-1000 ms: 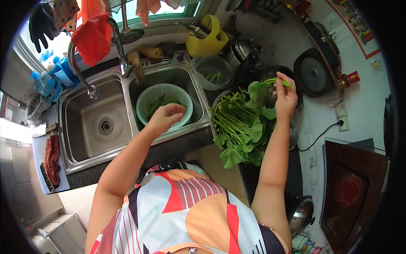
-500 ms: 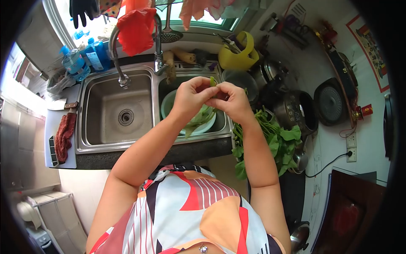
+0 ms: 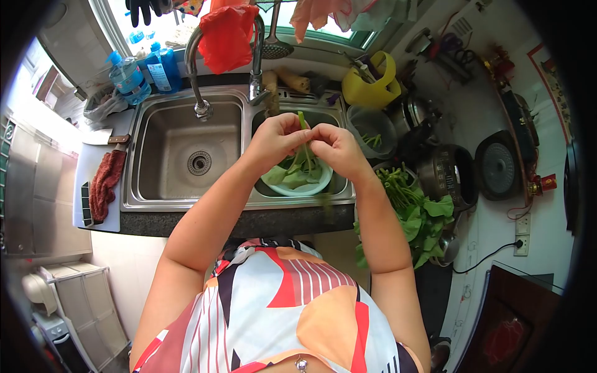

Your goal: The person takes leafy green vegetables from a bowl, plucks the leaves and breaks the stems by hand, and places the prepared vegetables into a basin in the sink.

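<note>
Over the right sink basin, my left hand [image 3: 278,143] and my right hand [image 3: 339,149] meet, fingers pinched on a green leafy-vegetable stem [image 3: 302,117] that pokes up between them. Lower parts of the stem hang beneath my fingers. Directly below is a pale green bowl [image 3: 311,189] in the basin, holding loose leaves [image 3: 292,178]. To the right of my right forearm lies a pile of leafy greens [image 3: 423,217]. A clear container [image 3: 387,147] with several cut stem pieces stands beyond my right hand.
The left sink basin [image 3: 168,155] has a faucet [image 3: 203,110] above it. A cleaver [image 3: 102,137] and a red-brown cloth [image 3: 102,186] lie on a white board at left. A yellow basket [image 3: 373,90] and a rice cooker [image 3: 451,177] stand right. A red bag [image 3: 229,40] hangs over the faucet.
The view has shifted, so the sink and counter appear further right. The stem now stands more upright between my fingers. A blurred green bit shows below the bowl's front.
</note>
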Demonstrator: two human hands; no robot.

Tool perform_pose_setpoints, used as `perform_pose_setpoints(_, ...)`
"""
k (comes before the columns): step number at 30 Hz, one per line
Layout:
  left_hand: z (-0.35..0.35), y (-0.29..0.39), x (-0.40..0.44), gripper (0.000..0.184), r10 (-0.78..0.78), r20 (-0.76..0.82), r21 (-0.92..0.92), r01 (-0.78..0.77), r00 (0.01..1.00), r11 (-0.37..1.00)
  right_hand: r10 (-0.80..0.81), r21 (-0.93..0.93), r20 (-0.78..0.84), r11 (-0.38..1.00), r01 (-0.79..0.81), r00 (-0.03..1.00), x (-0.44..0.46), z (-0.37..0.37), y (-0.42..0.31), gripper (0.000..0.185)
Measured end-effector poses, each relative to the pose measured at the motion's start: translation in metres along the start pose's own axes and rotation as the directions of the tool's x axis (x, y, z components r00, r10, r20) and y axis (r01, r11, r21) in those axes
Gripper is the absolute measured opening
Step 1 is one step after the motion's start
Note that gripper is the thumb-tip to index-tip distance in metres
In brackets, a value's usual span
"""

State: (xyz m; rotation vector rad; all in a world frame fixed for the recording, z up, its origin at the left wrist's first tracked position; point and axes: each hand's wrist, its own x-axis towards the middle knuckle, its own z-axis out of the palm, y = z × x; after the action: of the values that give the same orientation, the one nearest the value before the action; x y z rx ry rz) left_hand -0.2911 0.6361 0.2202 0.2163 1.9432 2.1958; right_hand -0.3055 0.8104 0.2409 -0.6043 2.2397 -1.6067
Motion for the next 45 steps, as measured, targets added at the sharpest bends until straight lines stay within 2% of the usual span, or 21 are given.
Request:
perform_pose_setpoints(4, 0.001, 0.005, -0.003, 0.018, -0.008, 0.002, -0.003, 0.008, 1.000, 1.000, 0.039, 0.034, 0.042, 0.999, -0.040, 0.998, 0.000, 0.000, 0.001, 0.011)
perform_pose_setpoints(7, 0.001, 0.004, -0.001, 0.018, -0.017, 0.019, -0.012, 0.017, 1.000, 1.000, 0.014, 0.194, 0.058, 0.981, -0.025, 0.998, 0.001, 0.005, 0.005, 0.012)
perform_pose_setpoints(10, 0.002, 0.000, -0.001, 0.017, 0.013, 0.031, 0.017, -0.014, 0.999, 1.000, 0.014, 0.169, 0.028, 0.985, -0.019, 1.000, 0.001, 0.005, 0.015, 0.011)
perform_pose_setpoints(13, 0.006, -0.007, 0.001, 0.015, 0.068, 0.033, -0.017, -0.068, 0.997, 0.998, 0.072, 0.374, 0.006, 0.925, -0.069, 0.997, 0.000, 0.010, 0.022, 0.012)
perform_pose_setpoints(16, 0.010, -0.014, 0.001, 0.013, 0.106, 0.030, -0.131, -0.101, 0.994, 0.986, 0.267, 0.715, 0.016, 0.670, -0.198, 0.963, -0.005, 0.018, 0.013, 0.012)
perform_pose_setpoints(19, 0.014, -0.014, -0.001, 0.012, 0.116, 0.032, -0.219, -0.106, 0.993, 0.970, 0.345, 0.874, 0.059, 0.436, -0.215, 0.937, -0.004, 0.023, 0.024, 0.011)
perform_pose_setpoints(22, 0.010, -0.013, -0.004, 0.011, 0.166, 0.097, -0.277, -0.134, 0.981, 0.951, 0.196, 0.920, 0.136, 0.339, -0.197, 0.971, -0.002, 0.011, 0.041, 0.011)
perform_pose_setpoints(25, 0.004, -0.007, -0.005, 0.012, 0.227, 0.208, -0.244, -0.174, 0.951, 0.954, 0.437, 0.793, -0.214, 0.601, -0.106, 0.874, -0.008, 0.007, 0.027, 0.012)
perform_pose_setpoints(26, 0.001, -0.005, -0.005, 0.013, 0.243, 0.246, -0.217, -0.191, 0.938, 0.957, 0.424, 0.789, -0.233, 0.609, -0.084, 0.875, -0.009, 0.012, 0.021, 0.015)
perform_pose_setpoints(29, -0.005, -0.005, -0.002, 0.019, 0.270, 0.263, -0.087, -0.256, 0.926, 0.963, 0.164, 0.576, -0.011, 0.807, -0.128, 0.986, -0.009, 0.014, 0.020, 0.018)
perform_pose_setpoints(30, -0.009, -0.003, -0.002, 0.024, 0.183, 0.292, -0.089, -0.164, 0.939, 0.982, 0.124, 0.598, 0.098, 0.786, -0.158, 0.987, -0.012, 0.016, 0.016, 0.021)
perform_pose_setpoints(33, -0.009, -0.003, -0.002, 0.026, 0.109, 0.292, -0.231, -0.041, 0.950, 0.972, -0.050, 0.521, 0.086, 0.854, -0.002, 0.995, -0.009, 0.024, 0.016, 0.024)
perform_pose_setpoints(37, -0.008, -0.006, 0.000, 0.023, 0.051, 0.172, -0.306, 0.004, 0.984, 0.952, 0.075, 0.502, 0.044, 0.861, -0.086, 0.996, -0.014, 0.019, 0.011, 0.023)
perform_pose_setpoints(38, -0.008, -0.005, 0.000, 0.021, 0.023, 0.165, -0.312, 0.030, 0.986, 0.950, 0.049, 0.471, 0.079, 0.878, -0.080, 0.996, -0.012, 0.015, 0.015, 0.021)
perform_pose_setpoints(41, -0.007, -0.002, -0.001, 0.018, -0.018, 0.072, -0.168, 0.030, 0.997, 0.985, -0.082, 0.238, -0.036, 0.967, 0.088, 0.996, -0.009, 0.019, 0.016, 0.020)
perform_pose_setpoints(45, -0.004, -0.005, 0.001, 0.017, 0.037, -0.011, -0.043, -0.038, 0.999, 0.998, -0.093, 0.103, -0.161, 0.988, 0.111, 0.982, -0.006, 0.023, 0.021, 0.017)
